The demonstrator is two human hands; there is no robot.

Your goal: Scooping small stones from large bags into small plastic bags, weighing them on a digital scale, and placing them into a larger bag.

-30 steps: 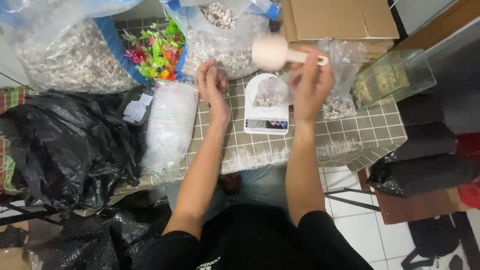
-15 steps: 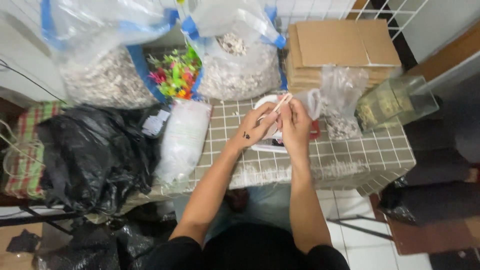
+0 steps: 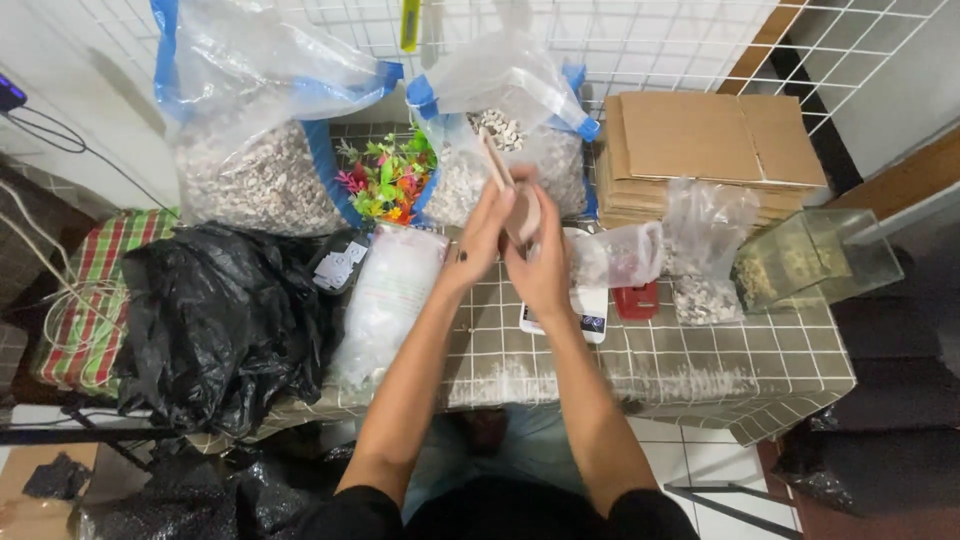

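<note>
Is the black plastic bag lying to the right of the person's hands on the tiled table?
No, the black plastic bag lies left of both hands, at the table's left end.

At ten o'clock a red-and-green plaid cloth [image 3: 85,300] lies beside a glossy black bag [image 3: 215,320]. The tiled table [image 3: 690,365] is grey-brown with white grid lines. At twelve o'clock, blue-trimmed clear sacks [image 3: 265,130] flank green, pink and orange plastic plants [image 3: 385,180].

Black bag [image 3: 215,320] seen left, flat cartons [image 3: 705,150] stacked top right, plastic plants [image 3: 385,180] wedged between two gravel sacks [image 3: 255,175].
</note>
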